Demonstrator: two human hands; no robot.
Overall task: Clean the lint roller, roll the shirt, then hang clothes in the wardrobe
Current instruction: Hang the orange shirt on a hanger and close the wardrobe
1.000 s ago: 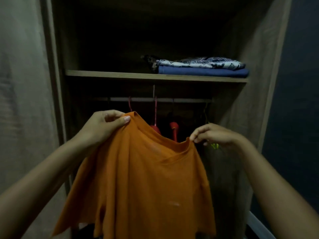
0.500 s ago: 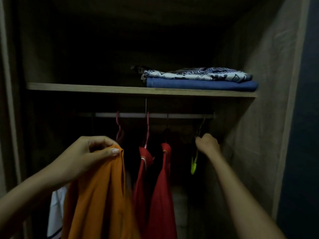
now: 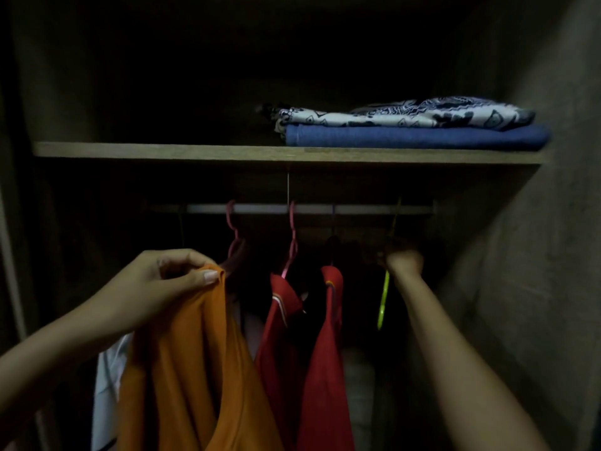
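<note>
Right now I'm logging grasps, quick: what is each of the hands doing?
Left hand: pinches the orange shirt at its top edge.
Right hand: curled at the yellow-green hanger; grip too dark to tell.

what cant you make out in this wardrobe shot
Head view only:
- Right hand: in deep shadow at the green hanger; grip unclear.
- Orange shirt: lower part cut off by bottom edge.
- White garment: mostly hidden behind the shirt and left hand.
- Wardrobe back: too dark.
</note>
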